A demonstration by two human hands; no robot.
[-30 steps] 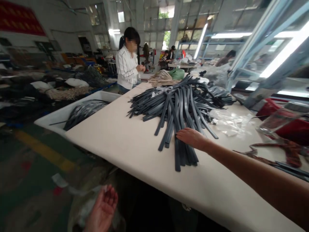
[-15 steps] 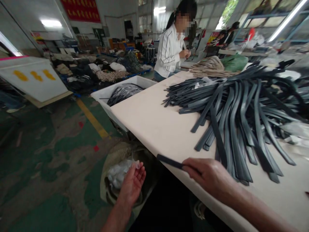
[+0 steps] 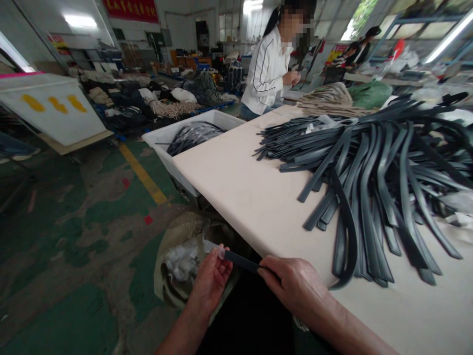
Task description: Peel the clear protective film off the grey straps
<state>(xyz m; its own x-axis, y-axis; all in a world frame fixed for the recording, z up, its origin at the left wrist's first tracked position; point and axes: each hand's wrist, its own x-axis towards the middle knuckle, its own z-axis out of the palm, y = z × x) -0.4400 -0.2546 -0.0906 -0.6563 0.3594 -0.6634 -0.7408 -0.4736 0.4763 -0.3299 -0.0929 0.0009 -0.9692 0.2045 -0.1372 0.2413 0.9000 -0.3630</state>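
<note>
1. Nearest, at the lower centre, are a person's two bare hands. The right hand is closed around a flat dark strip just behind its end, over the near edge of a table.
2. The left hand, palm turned up, pinches a small translucent piece between thumb and fingertips, right at the strip's tip. Whether these fingers also grip the strip cannot be told.
3. Beyond the right hand, the strip appears to curve back over the tabletop toward a heap of similar strips.
4. Below the left hand, an open sack on the floor holds crumpled pale plastic.
5. The pale table stretches away, with the heap of dark strips fanned across its right side.
6. Against the table's left edge, a white tub contains more dark strips.
7. Farther along the table lie a beige bundle and a green bag.
8. Beside the far end is a co-worker in a white jacket, hands together.
9. On the back wall hangs a red banner.
</note>
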